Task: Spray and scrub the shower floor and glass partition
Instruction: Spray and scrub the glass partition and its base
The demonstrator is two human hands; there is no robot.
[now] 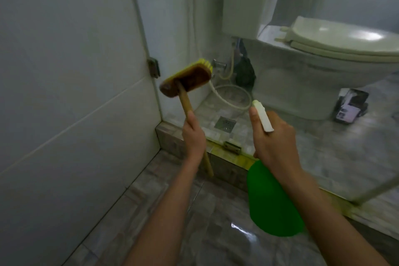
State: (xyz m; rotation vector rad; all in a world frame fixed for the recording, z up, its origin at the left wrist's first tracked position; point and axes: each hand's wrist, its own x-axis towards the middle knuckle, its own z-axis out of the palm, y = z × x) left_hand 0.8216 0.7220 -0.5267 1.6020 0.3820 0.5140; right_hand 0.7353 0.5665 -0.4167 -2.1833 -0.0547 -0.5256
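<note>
My left hand grips the wooden handle of a scrub brush, whose brown head with yellow bristles is raised near the wall corner. A green spray bottle with a white nozzle is held in my right hand, nozzle pointing up and away towards the glass partition. The glass stands on a low tiled curb. Beyond it lies the marbled floor with a square metal drain. The grey tiled floor under my arms looks wet and shiny.
Behind the glass stand a white toilet with its lid down and a coiled white hose. A phone on a stand sits on the floor by the toilet. A white tiled wall closes the left side, with a metal hinge.
</note>
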